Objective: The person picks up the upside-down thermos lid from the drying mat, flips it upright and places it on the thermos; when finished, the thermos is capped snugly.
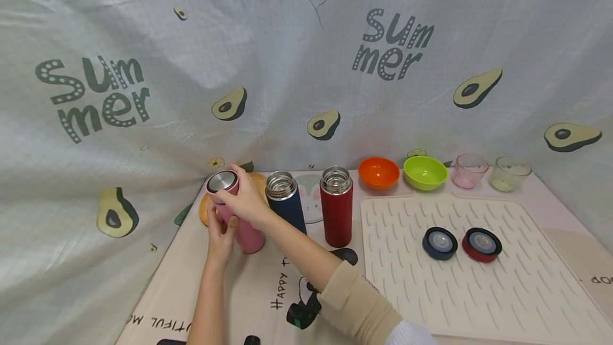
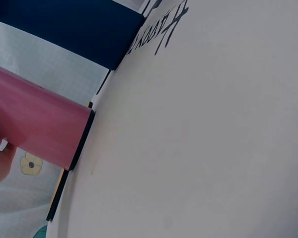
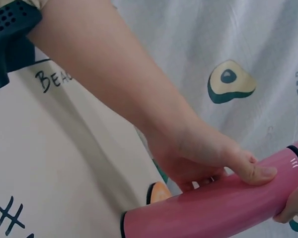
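A pink thermos bottle (image 1: 250,237) stands upright at the left of the table, its pink lid (image 1: 223,180) with a silver top in place. My left hand (image 1: 222,238) grips the bottle's body from the near left side. Reaching across from the right, my right hand (image 1: 246,201) holds the lid, thumb on the near side and fingers behind. Just right of the bottle stands a lidless navy thermos (image 1: 289,207). Beside that is a lidless red thermos (image 1: 337,217). In the right wrist view, the left thumb lies along the pink bottle (image 3: 198,210) below the dark seam.
A ribbed cream mat (image 1: 407,292) covers the right, bearing a navy lid (image 1: 440,243) and a red lid (image 1: 481,244). Along the back stand an orange bowl (image 1: 379,173), a green bowl (image 1: 425,172), a pink glass (image 1: 469,172) and a greenish glass (image 1: 510,173). A printed curtain (image 1: 278,57) hangs behind.
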`<state>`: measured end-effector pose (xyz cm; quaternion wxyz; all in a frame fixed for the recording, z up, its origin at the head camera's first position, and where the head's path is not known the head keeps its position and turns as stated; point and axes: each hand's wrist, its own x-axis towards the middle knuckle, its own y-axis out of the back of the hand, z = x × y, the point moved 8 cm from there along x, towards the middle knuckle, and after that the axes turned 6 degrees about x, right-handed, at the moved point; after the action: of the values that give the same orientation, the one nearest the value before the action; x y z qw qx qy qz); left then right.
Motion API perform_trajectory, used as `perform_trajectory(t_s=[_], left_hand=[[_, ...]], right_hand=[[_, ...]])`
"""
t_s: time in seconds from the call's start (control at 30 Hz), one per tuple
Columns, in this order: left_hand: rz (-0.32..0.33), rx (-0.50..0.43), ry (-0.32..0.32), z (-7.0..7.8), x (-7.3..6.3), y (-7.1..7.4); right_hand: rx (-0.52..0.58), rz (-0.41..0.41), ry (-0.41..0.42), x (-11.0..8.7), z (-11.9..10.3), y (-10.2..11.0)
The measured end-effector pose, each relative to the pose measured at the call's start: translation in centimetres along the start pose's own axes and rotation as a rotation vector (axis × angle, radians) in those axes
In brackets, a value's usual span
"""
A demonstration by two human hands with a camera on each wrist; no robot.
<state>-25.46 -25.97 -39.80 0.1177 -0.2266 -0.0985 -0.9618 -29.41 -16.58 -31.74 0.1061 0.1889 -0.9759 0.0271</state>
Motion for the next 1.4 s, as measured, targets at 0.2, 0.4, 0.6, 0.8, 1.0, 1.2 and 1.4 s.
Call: perform_trajectory(t_s=[0.2, 0.4, 0.6, 0.8, 1.0, 1.2, 1.4], left_hand=[[0.005, -0.017, -0.012, 0.02, -0.01, 0.08], [-0.001, -0.041, -0.021, -0.10, -0.04, -0.06], [-0.003, -0.066, -0.039, 0.05, -0.03, 0.02], [-0.006, -0.080, -0.055, 0.21, -0.11, -0.03], [0.000, -0.057, -0.031, 0.02, -0.13, 0.01], [-0.003, -0.051, -0.022, -0.02, -0.06, -0.03], [0.003, -0.055, -0.028, 0.09, -0.09, -0.04]], right_hand=[[0.020, 0.023, -0.007, 0.03, 0.17, 0.26], [0.029, 0.021, -0.002, 0.17, 0.34, 0.28], [0.016, 0.032, -0.008, 0.24, 0.11, 0.05], [0.003, 0.031, 0.005, 0.28, -0.05, 0.03], [0.039, 0.005, -0.039, 0.12, 0.45, -0.03], [-0.007, 0.009, 0.006, 0.12, 0.02, 0.13], [0.001, 0.003, 0.002, 0.20, 0.30, 0.23]])
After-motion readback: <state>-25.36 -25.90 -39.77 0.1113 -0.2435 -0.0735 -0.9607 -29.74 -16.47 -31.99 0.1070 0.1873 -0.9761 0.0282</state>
